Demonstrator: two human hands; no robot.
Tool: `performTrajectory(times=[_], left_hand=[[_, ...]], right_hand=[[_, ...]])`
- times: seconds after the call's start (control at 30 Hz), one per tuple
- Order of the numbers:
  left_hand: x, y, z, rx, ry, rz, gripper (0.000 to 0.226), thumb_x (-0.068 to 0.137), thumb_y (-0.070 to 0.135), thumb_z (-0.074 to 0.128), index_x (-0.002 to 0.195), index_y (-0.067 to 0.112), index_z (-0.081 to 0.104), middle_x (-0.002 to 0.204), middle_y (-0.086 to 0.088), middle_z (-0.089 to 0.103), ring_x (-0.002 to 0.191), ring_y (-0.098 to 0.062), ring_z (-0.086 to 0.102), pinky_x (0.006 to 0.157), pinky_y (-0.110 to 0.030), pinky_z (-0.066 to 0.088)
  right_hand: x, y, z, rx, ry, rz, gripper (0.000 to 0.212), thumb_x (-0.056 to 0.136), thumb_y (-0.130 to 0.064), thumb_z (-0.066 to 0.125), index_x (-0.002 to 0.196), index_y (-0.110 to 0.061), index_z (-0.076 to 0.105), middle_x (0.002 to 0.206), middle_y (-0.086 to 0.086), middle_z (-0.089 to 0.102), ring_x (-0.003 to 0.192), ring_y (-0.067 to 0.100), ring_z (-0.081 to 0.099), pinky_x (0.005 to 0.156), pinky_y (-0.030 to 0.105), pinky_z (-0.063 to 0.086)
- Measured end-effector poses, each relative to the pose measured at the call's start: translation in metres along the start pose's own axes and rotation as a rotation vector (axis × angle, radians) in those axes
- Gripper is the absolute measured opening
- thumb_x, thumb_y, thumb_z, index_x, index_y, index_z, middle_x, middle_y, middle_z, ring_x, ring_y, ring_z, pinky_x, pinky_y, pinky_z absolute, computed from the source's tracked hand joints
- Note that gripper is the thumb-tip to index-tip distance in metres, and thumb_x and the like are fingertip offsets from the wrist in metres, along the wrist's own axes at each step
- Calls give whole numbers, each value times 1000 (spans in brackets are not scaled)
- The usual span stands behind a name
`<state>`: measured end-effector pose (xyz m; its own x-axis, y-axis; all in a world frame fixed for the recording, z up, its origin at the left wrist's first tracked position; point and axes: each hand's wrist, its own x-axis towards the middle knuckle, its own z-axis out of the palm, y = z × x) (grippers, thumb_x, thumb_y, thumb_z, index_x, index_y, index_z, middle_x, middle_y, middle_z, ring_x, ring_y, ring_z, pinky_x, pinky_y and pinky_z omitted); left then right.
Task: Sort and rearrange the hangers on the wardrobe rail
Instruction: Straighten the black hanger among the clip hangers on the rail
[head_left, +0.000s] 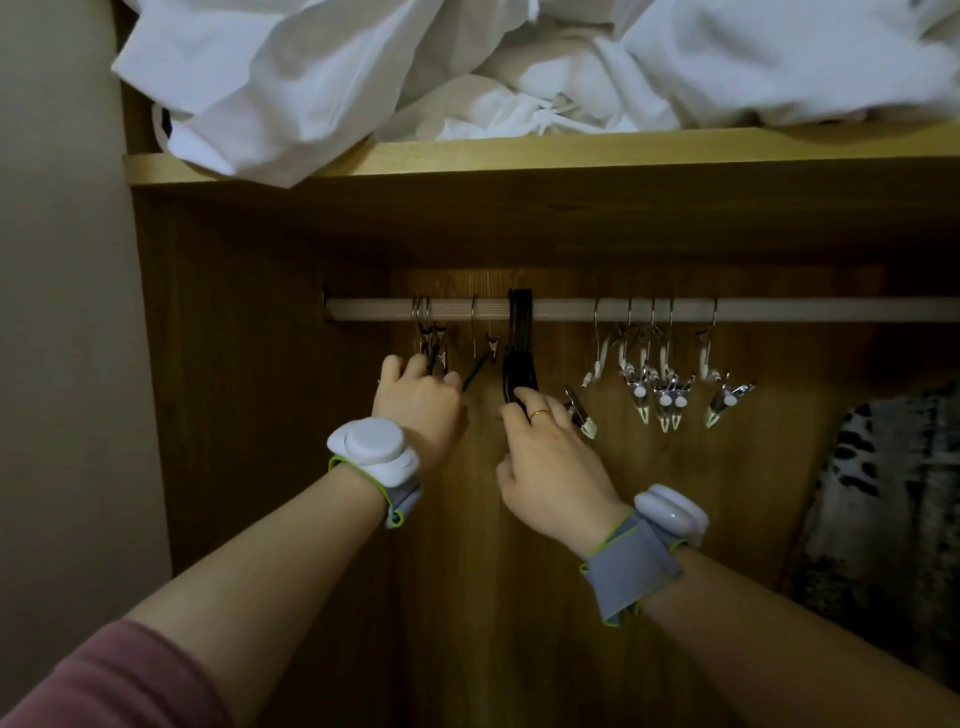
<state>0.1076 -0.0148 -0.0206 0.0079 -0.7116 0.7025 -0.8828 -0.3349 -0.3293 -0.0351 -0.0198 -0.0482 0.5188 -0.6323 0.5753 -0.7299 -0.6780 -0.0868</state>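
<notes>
A pale wardrobe rail runs across the wooden wardrobe. At its left hang a few dark clip hangers; my left hand is closed around their lower part. One more dark hanger hangs apart just to the right of them. In the middle a bundle of black hangers hangs from the rail, and my right hand grips its lower end. Several white clip hangers with metal clips hang to the right.
A shelf above the rail carries crumpled white bedding that droops over its left front edge. A patterned black-and-grey fabric hangs at the lower right. The wardrobe's side panel stands close at the left.
</notes>
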Motion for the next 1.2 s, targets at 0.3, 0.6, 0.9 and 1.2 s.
performTrajectory(times=[0.3,0.6,0.9,1.2], left_hand=[[-16,-23,-4,-630,147,-414,95,77,69,49,147,12,19,148,-15,32,129,-36,42,98,-46,43],[-18,-25,-5,-1053,66,-374,78,74,27,76,138,25,32,138,-10,37,119,-28,50,96,-37,50],[-17,-20,-11,-1038,59,-346,62,78,47,67,131,24,46,134,-10,37,115,-25,50,87,-27,48],[-10,-32,-9,-1218,120,-381,31,99,18,38,126,27,50,126,-7,37,91,-16,49,64,-16,44]], right_hand=[[3,-6,3,139,-6,55,55,91,-19,46,142,-15,24,156,6,11,145,28,10,113,35,26],[2,-15,3,228,7,196,76,88,-12,53,148,-10,6,154,14,11,142,32,19,113,32,26],[2,-5,0,77,-41,383,73,84,-11,58,144,-12,15,138,20,35,128,38,35,106,40,31],[5,6,0,161,-20,378,39,87,-14,55,121,-2,39,124,21,52,113,38,52,86,39,48]])
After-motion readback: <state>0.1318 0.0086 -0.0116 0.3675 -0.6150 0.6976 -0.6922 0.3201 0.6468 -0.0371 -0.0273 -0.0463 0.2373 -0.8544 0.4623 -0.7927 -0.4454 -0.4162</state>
